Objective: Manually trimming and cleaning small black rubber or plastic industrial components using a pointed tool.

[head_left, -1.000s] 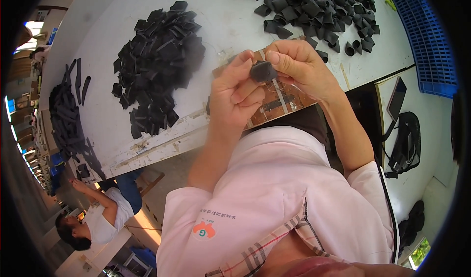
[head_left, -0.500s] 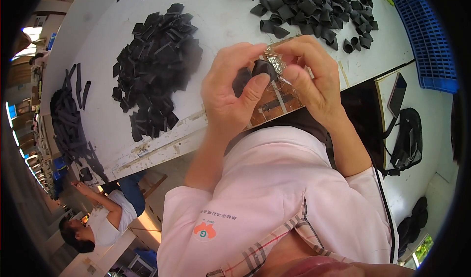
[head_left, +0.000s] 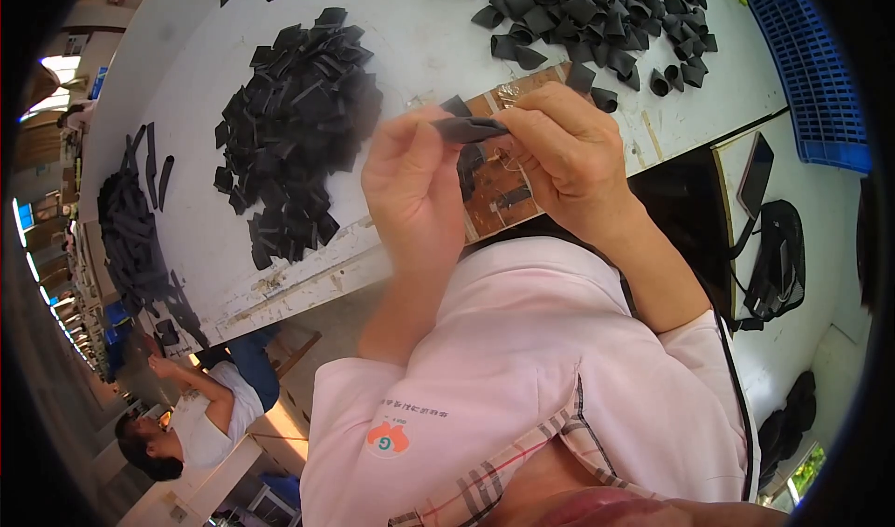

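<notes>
From the head camera, looking down: the left hand (head_left: 415, 187) and the right hand (head_left: 569, 154) meet above the near edge of a white worktable (head_left: 410, 42). Between them is a flat black strip piece (head_left: 469, 129), held level; the left thumb and forefinger pinch its left end, the right fingertips pinch its right end, the other fingers curled in. Just beneath the hands lies a brown wooden board (head_left: 499, 196) with a few black bits on it. To the left on the table sits a heap of flat black pieces (head_left: 298, 126); far right, a second heap of curled black pieces (head_left: 597, 5). A blue plastic crate (head_left: 802, 61) stands at the right edge. Lower left, another person (head_left: 196, 415) sits at a different bench.
</notes>
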Demonstrator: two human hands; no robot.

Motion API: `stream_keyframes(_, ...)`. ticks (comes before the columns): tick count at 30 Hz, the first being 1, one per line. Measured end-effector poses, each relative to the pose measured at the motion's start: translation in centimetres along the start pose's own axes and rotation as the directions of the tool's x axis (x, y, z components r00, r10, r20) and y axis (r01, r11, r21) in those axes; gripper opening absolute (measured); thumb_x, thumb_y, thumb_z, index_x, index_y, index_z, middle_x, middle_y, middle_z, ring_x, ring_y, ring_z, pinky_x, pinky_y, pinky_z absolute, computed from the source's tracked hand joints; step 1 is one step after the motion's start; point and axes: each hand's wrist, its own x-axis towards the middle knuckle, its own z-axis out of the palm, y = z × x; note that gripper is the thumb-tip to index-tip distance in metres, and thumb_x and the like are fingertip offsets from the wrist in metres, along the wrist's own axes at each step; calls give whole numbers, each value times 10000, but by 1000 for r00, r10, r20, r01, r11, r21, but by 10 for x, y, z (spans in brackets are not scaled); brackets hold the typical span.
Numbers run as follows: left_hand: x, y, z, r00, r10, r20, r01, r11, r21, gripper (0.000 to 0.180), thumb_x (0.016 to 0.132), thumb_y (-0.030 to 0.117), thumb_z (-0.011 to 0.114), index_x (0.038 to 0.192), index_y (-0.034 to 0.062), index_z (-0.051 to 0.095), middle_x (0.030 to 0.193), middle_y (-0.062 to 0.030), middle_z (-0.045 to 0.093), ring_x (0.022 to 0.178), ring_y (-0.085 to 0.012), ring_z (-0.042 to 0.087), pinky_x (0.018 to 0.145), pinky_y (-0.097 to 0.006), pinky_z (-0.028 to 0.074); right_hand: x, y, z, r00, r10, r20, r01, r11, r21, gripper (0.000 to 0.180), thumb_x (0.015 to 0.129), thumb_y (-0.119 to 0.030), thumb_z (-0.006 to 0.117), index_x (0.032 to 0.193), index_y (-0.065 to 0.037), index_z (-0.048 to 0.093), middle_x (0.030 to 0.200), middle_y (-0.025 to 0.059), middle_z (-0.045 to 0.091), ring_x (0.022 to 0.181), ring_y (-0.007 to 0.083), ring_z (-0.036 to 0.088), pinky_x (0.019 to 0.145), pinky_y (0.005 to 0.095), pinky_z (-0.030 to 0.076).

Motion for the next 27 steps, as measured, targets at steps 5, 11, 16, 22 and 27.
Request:
stream_keyframes(5, -3, -4, -4, 994, 90, 61, -101, 972, 215, 110, 858, 64, 516, 924, -14, 557, 909, -106, 570, 856, -166, 524, 806, -308, 401, -6, 1, 4, 998, 48, -32, -47, 997, 55, 142, 628, -36, 663, 688, -37, 534, 627, 45, 456, 583, 204, 492, 453, 300, 381)
stream_keyframes(11, 0, -2, 0, 1000, 10, 16, -11, 999, 40, 103, 859, 59, 511, 914, -16, 553, 914, -109, 574, 842, -148, 523, 800, -295, 405, 3, 5, -10, 969, 115, 218, -144, 982, 122, 122, 708, 26, 602, 825, -5, 582, 707, 90, 527, 601, 225, 513, 502, 290, 402)
stream_keyframes(16, -4, -5, -6, 998, 43, 42, -51, 976, 213, 147, 852, 44, 507, 972, -36, 532, 928, -111, 574, 827, -153, 533, 788, -285, 417, -1, 5, -8, 985, 109, 137, -125, 985, 121, 100, 720, 16, 604, 814, -3, 576, 707, 91, 522, 601, 231, 501, 512, 294, 402)
stream_keyframes(22, -10, -1, 5, 992, 3, 126, -51, 923, 382, 334, 798, 10, 547, 1114, -52, 458, 974, -106, 550, 830, -140, 523, 799, -267, 414, 6, -8, -24, 952, 292, 96, -306, 878, 369, 88, 767, -91, 623, 737, -19, 582, 601, 37, 506, 530, 155, 497, 454, 275, 374)
stream_keyframes(27, -17, 3, 22, 956, 161, 246, -283, 729, 624, 291, 778, -1, 600, 1051, -28, 503, 985, -90, 538, 779, -106, 522, 723, -227, 436, -4, -23, -30, 573, 608, 550, -584, -169, 794, 241, 869, -212, 539, 793, 5, 612, 627, 8, 557, 512, 61, 494, 447, 177, 389)
